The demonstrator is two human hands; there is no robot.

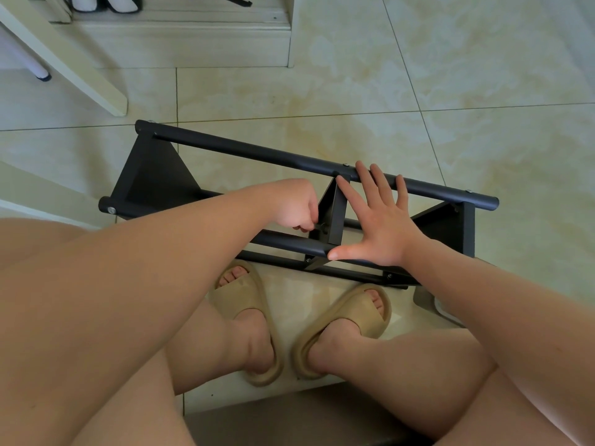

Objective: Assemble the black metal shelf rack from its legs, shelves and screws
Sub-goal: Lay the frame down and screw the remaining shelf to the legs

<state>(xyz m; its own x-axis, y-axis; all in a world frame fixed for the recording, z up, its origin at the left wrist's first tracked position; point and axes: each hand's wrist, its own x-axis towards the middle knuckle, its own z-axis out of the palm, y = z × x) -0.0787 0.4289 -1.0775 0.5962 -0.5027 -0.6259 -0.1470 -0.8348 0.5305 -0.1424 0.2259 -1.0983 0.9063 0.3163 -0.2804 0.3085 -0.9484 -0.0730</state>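
The black metal shelf rack (257, 152) lies on its side on the tiled floor in front of my feet, its round legs running left to right with three shelves between them. My left hand (294, 206) is curled, its fingertips pinching a small screw or tool (318, 226) at the middle shelf (335, 214), near the front leg (289, 241). My right hand (375, 220) lies flat with fingers spread, pressing against the middle shelf and the far leg, thumb on the front leg. What exactly the left fingers hold is too small to tell.
My two feet in beige slippers (347, 317) stand just behind the rack. A white slanted furniture leg (70, 62) and a pale cabinet base (193, 37) are at the upper left. A white object (431, 300) lies on the floor at the right.
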